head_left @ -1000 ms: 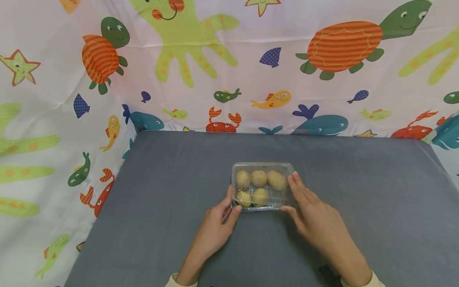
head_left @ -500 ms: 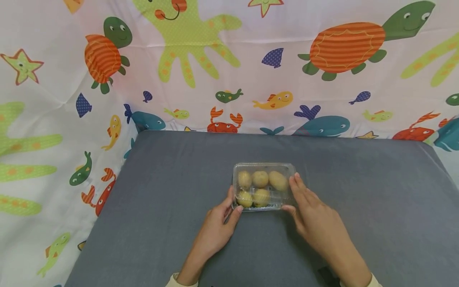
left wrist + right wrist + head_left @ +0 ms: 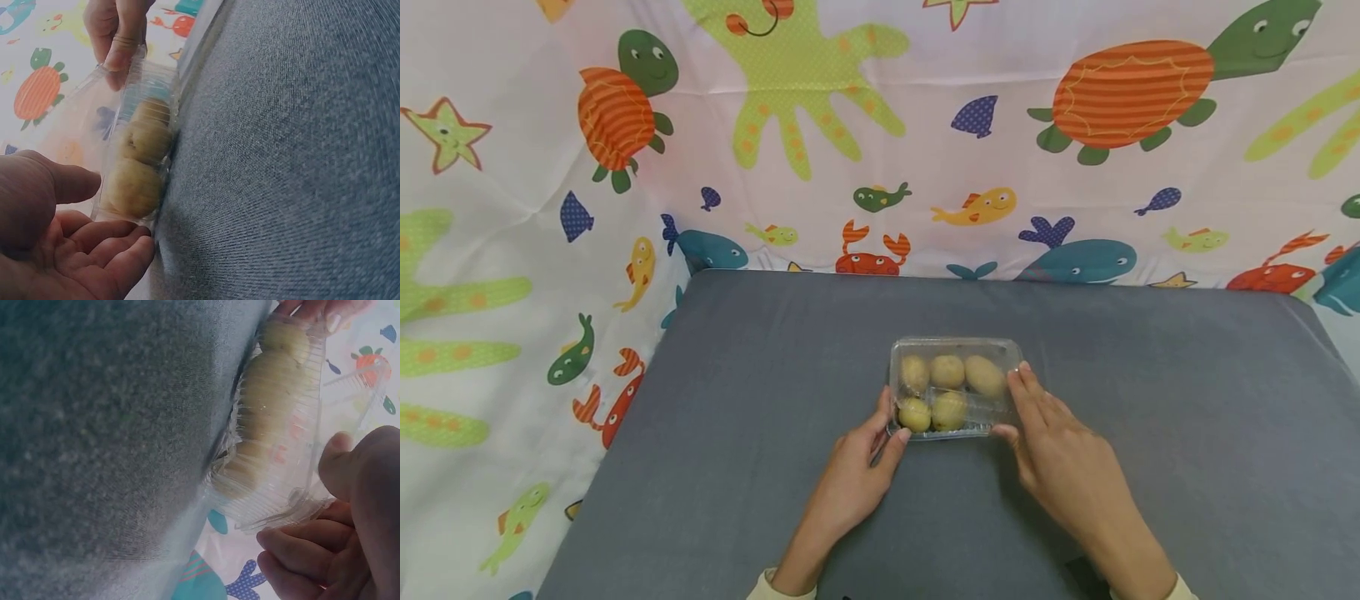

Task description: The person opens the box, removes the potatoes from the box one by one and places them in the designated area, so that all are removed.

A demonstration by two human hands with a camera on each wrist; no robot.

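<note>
A clear plastic clamshell box [image 3: 955, 342] stands on the grey cloth, with several small yellowish potato-like items [image 3: 947, 371] inside in two rows. In the left wrist view a clear panel [image 3: 84, 109], apparently its lid, slants away from the box's ridged side. At the box's near left corner my left hand [image 3: 853, 471] holds on, thumb in front and fingers along the left end. My right hand [image 3: 1071, 462] holds the right end, its fingers along that side and its thumb by the near right corner. Some fingertips are hidden by the box.
Grey cloth [image 3: 737, 400] covers the tabletop around the box. Behind and to the left hangs a white curtain [image 3: 820, 200] printed with sea animals. A small dark object [image 3: 1084, 575] lies partly under the right forearm.
The head view has shifted slightly. Both hands keep their places at the box's ends, and the items inside lie as before.
</note>
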